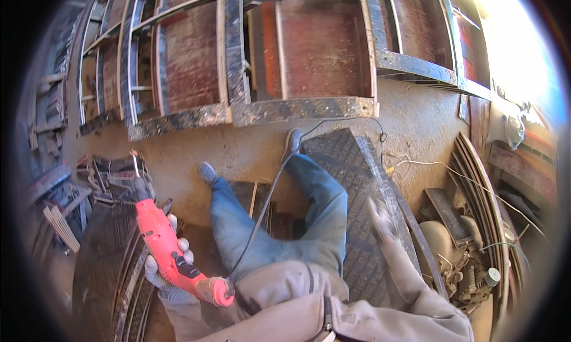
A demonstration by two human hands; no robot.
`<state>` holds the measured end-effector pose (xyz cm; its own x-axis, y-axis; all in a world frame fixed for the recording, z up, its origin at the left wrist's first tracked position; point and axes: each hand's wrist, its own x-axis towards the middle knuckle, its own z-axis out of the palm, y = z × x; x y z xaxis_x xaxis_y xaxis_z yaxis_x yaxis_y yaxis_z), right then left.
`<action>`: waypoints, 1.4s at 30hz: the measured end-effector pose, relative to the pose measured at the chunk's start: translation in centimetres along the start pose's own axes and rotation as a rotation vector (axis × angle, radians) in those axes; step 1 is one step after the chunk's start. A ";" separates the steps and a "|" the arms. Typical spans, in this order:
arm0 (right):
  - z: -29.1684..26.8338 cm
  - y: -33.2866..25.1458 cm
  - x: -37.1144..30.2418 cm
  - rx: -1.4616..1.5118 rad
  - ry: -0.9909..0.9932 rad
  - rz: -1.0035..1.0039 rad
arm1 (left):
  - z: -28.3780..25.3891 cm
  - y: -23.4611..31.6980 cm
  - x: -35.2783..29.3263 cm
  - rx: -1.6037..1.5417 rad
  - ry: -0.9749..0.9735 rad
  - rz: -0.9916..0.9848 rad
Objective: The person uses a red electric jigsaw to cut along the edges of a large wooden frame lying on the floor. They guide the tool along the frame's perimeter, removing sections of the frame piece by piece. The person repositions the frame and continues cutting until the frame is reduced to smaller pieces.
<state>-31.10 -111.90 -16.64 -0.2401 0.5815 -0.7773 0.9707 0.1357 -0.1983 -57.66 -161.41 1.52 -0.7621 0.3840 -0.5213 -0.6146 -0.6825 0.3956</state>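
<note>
My left hand, in a pale grey glove, is closed around a red corded power drill. The drill lies slantwise, its chuck and bit toward the far left and its rounded rear end near my lap. A dark cord runs from it over my legs. On the right, my right hand is over the black printed plywood board. Motion smears its fingers, and whether it touches the board I cannot tell.
Large dark frames with reddish panels stand along the far side. Scrap strips and curved boards lie at left. At right are curved strips, a dusty machine and a white cable joined to the cord by a yellow connector.
</note>
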 end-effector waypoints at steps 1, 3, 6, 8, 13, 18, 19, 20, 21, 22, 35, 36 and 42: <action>4.4 -6.4 -0.6 0.496 -0.383 0.282 | 0.3 1.3 -1.1 -0.059 -0.055 -0.017; 11.6 -17.5 -2.1 1.109 -1.004 0.573 | 0.3 3.6 -2.1 -0.110 -0.145 -0.014; 15.0 -26.2 -2.6 1.652 -0.979 0.523 | -0.2 6.9 -4.8 -0.070 -0.193 0.065; 11.5 -25.1 -1.6 1.820 -0.800 0.192 | -1.0 9.7 -7.4 0.033 -0.065 0.204; -10.3 -5.9 -1.8 1.562 0.294 -0.269 | -7.4 18.0 -10.2 0.020 0.066 0.319; -25.5 -1.3 -16.0 1.966 0.650 -0.518 | -15.0 24.5 -10.4 0.024 -0.026 0.206; -27.2 -4.4 -20.0 1.834 0.619 -0.669 | -16.1 25.5 -10.3 -0.028 -0.035 0.152; -27.9 -8.2 -24.2 1.609 0.533 -0.891 | -17.1 26.6 -10.3 -0.102 -0.038 0.143; -28.7 -12.9 -28.2 1.742 0.341 -1.048 | -18.1 27.9 -10.3 -0.130 -0.079 0.130; -28.7 -17.7 -32.3 1.700 0.006 -1.077 | -18.9 29.0 -10.0 -0.154 -0.083 0.115; -16.8 -64.0 -48.1 0.977 -0.135 -1.094 | -22.3 43.8 -11.0 -0.280 0.088 0.286; -16.2 -66.6 -46.0 0.956 -0.136 -1.079 | -21.9 44.4 -11.1 -0.299 0.093 0.290; -17.7 -81.7 -36.0 0.888 -0.089 -1.094 | -21.2 47.4 -8.5 -0.341 0.082 0.349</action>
<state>-101.63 -129.71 38.15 -0.8897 0.4562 -0.0158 -0.0251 -0.0835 -0.9962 -76.02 -210.24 8.63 -0.8837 0.0551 -0.4649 -0.2130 -0.9316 0.2944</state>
